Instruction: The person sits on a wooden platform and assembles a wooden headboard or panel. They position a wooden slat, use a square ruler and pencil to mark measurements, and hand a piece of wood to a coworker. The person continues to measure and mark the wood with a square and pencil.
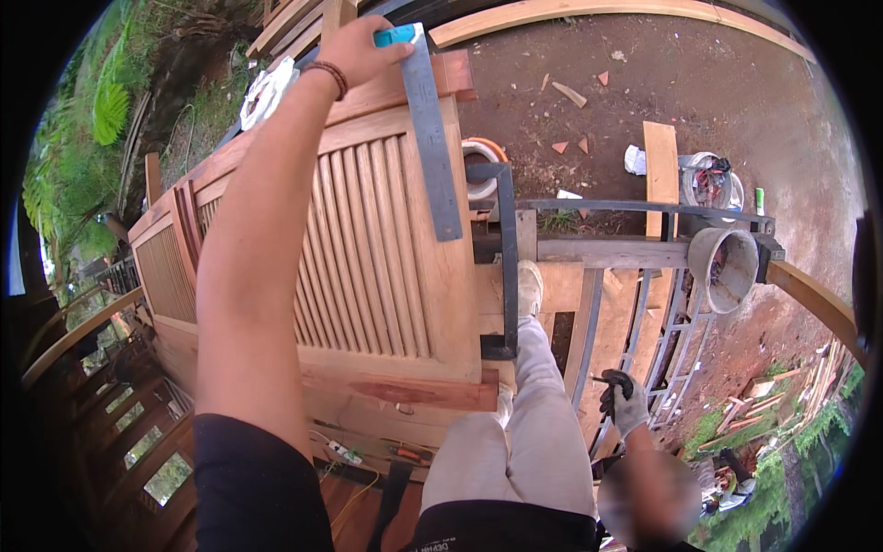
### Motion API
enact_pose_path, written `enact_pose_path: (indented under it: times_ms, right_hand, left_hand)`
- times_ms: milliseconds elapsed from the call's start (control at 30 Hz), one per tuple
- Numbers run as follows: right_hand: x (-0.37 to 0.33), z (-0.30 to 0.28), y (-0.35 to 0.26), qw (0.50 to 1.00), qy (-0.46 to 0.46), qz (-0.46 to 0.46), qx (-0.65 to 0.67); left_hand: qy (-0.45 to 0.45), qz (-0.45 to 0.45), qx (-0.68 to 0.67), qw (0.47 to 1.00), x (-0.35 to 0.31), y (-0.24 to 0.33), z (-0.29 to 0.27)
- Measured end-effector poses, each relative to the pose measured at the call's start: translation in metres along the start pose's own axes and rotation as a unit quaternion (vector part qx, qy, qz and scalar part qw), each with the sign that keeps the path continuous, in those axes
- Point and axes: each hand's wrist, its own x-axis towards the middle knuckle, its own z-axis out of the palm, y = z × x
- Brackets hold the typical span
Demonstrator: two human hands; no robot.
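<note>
My left hand (363, 51), bare with a braided bracelet at the wrist, is closed on the teal handle of a try square (430, 138). The square's steel blade lies across the end stile of a wooden louvred panel (363, 248), pointing toward me. Part of that panel is hidden behind my left forearm. My right hand (627, 402) wears a grey and black glove and is held low on the right, away from the panel. Its fingers are curled round a thin, dark, pencil-like stick (600, 379), too small to name surely.
A black metal frame (508, 258) stands beside the panel's right end. Boards and metal rails (635, 340) extend to the right, with a dirty bucket (725, 270) at their far end. Below the panel lie a power strip (345, 451) and yellow cord. Long timbers (607, 9) lie beyond.
</note>
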Motion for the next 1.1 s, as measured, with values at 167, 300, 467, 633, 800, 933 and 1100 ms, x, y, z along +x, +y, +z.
enact_pose_path:
  times_ms: [167,300,467,633,800,933,1100]
  right_hand:
    - [-0.02,0.011,0.022,0.983,0.004,-0.018,0.185]
    - [-0.034,0.053,0.046,0.972,-0.001,-0.07,0.223]
    - [-0.074,0.113,0.044,0.946,-0.062,-0.065,0.312]
    - [-0.129,0.177,0.062,0.953,-0.163,-0.141,0.211]
    - [-0.131,0.231,0.075,0.945,-0.161,-0.129,0.253]
    - [-0.095,0.248,0.085,0.941,-0.119,-0.1,0.3]
    - [-0.081,0.26,0.059,0.974,-0.095,-0.067,0.195]
  left_hand:
    - [-0.139,-0.015,-0.089,0.986,-0.119,0.038,-0.136]
    - [0.017,-0.106,-0.243,0.964,-0.294,0.08,-0.177]
    - [0.206,-0.182,-0.318,0.907,-0.471,0.165,-0.088]
    - [0.174,-0.145,-0.245,0.943,-0.554,0.25,0.025]
    - [0.071,-0.161,-0.253,0.952,-0.569,0.284,0.114]
    - [0.065,-0.174,-0.33,0.925,-0.578,0.288,0.142]
    - [0.037,-0.156,-0.293,0.943,-0.568,0.27,0.134]
